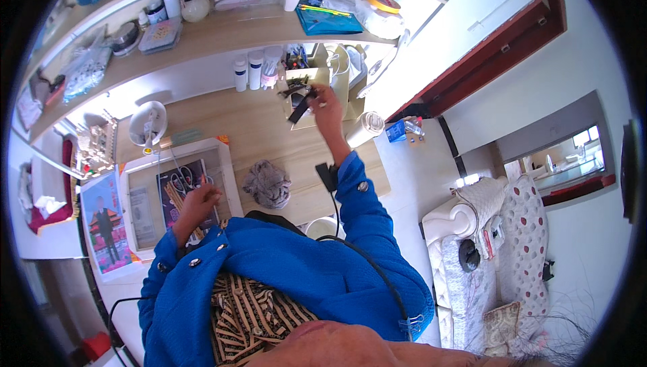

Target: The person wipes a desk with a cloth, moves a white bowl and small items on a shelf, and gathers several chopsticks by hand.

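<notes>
My right hand (325, 106) is raised over the back of the wooden desk. Its fingers hold a dark strip-like item (301, 110), whose exact kind is unclear. Just behind it stands a desk organizer (349, 81) with pens and small items. My left hand (199, 204) is at the desk's front left, over a white-framed panel (233, 185), its fingers bent. Close to those fingers are scissors (181, 179) with pale handles and a bundle of thin wooden sticks (174, 199). Whether the left fingers grip anything cannot be made out.
A crumpled grey cloth (267, 184) lies between my hands. To the right stands a cream cylindrical container (368, 127). A white lamp (148, 122) is at the back left, beneath a loaded shelf (227, 38). A black cable (337, 210) hangs by my right sleeve.
</notes>
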`<state>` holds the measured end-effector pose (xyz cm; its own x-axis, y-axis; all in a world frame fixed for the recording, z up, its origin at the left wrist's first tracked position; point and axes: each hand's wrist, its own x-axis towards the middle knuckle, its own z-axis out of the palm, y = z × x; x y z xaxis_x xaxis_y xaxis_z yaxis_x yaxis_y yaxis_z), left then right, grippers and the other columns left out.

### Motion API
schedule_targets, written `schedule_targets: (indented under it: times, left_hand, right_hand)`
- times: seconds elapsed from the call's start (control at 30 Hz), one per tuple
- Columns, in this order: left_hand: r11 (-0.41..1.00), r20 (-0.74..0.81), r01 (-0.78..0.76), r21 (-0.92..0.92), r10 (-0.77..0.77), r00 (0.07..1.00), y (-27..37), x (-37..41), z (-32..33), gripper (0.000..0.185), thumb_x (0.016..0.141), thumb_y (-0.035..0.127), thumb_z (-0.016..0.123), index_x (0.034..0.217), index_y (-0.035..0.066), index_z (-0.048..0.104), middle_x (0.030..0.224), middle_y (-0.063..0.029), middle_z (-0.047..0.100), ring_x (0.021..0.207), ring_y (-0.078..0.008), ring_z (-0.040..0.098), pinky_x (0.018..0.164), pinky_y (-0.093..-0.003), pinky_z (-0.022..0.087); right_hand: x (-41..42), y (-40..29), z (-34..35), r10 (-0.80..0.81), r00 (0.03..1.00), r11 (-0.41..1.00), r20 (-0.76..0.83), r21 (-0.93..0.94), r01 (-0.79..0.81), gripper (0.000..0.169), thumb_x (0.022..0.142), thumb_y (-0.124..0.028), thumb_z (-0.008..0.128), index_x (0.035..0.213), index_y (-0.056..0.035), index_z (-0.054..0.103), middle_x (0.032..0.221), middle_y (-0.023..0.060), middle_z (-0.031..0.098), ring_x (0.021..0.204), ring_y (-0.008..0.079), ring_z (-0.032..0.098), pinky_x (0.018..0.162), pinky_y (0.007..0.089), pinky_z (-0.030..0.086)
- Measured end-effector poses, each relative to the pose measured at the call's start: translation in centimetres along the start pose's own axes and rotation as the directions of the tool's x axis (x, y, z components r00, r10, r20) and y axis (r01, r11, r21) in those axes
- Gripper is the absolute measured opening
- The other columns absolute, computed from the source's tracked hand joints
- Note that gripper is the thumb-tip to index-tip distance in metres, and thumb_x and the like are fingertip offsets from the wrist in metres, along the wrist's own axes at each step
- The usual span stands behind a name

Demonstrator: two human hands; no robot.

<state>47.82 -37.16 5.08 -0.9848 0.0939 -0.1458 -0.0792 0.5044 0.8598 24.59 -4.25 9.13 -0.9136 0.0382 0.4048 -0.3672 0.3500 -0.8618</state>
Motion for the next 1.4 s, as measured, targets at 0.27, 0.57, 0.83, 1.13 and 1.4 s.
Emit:
schedule_targets:
  times: [0.27, 0.57, 0.83, 1.13, 1.4]
  left_hand:
    - [0.942, -0.13, 0.295, -0.157, -0.316, 0.94, -6.1, -3.9, 0.7, 0.018, 0.084, 0.012, 0.065, 0.099, 0.002, 0.062, 0.081, -0.0081, 0.065, 0.071, -0.0155, 0.062, 0.062, -0.0288, 0.049]
    - [0.871, -0.317, 0.448, -0.201, -0.491, 0.811, -8.8, -9.8, 1.8, 0.017, 0.087, 0.015, 0.064, 0.099, 0.003, 0.063, 0.073, -0.0066, 0.061, 0.062, -0.0131, 0.058, 0.056, -0.0286, 0.047]
    - [0.857, -0.317, 0.457, -0.238, -0.513, 0.798, -9.4, -10.2, 3.2, 0.018, 0.084, 0.013, 0.067, 0.099, 0.003, 0.063, 0.07, -0.0062, 0.061, 0.059, -0.0128, 0.057, 0.053, -0.0276, 0.046]
    - [0.857, -0.267, 0.465, -0.222, -0.512, 0.817, -8.7, -8.4, 3.4, 0.021, 0.085, 0.013, 0.066, 0.102, 0.001, 0.061, 0.075, -0.0068, 0.063, 0.067, -0.0136, 0.06, 0.058, -0.0274, 0.049]
    - [0.85, -0.251, 0.48, -0.216, -0.523, 0.814, -8.7, -8.2, 3.5, 0.021, 0.085, 0.013, 0.066, 0.102, 0.001, 0.061, 0.077, -0.0068, 0.062, 0.067, -0.0141, 0.06, 0.059, -0.0273, 0.05]
  right_hand:
    - [12.7, 7.4, -4.3, -0.194, 0.977, 0.923, -0.086, -0.355, 0.152, 0.039, 0.076, -0.005, 0.071, 0.112, -0.0127, 0.058, 0.089, 0.0125, 0.068, 0.073, 0.0292, 0.067, 0.064, 0.0402, 0.051]
    - [17.7, 9.0, -3.0, -0.27, 0.912, 0.956, -0.307, -0.201, 0.216, 0.031, 0.075, -0.003, 0.071, 0.103, -0.004, 0.058, 0.083, 0.0122, 0.069, 0.07, 0.0268, 0.068, 0.062, 0.0384, 0.051]
    - [18.7, 10.5, -2.0, -0.157, 0.941, 0.98, -0.298, -0.167, 0.11, 0.03, 0.075, -0.003, 0.07, 0.102, -0.0019, 0.057, 0.083, 0.0149, 0.07, 0.074, 0.0315, 0.068, 0.065, 0.04, 0.052]
    - [21.6, 14.4, -0.5, -0.154, 0.908, 0.985, -0.389, -0.132, 0.111, 0.025, 0.073, -0.013, 0.075, 0.09, 0.0002, 0.062, 0.075, 0.0167, 0.069, 0.067, 0.0331, 0.068, 0.061, 0.04, 0.052]
    - [22.9, 15.3, 0.3, -0.019, 0.946, 0.983, -0.324, -0.179, -0.041, 0.027, 0.069, -0.004, 0.068, 0.095, -0.0017, 0.065, 0.09, 0.0227, 0.066, 0.088, 0.0444, 0.062, 0.075, 0.0477, 0.05]
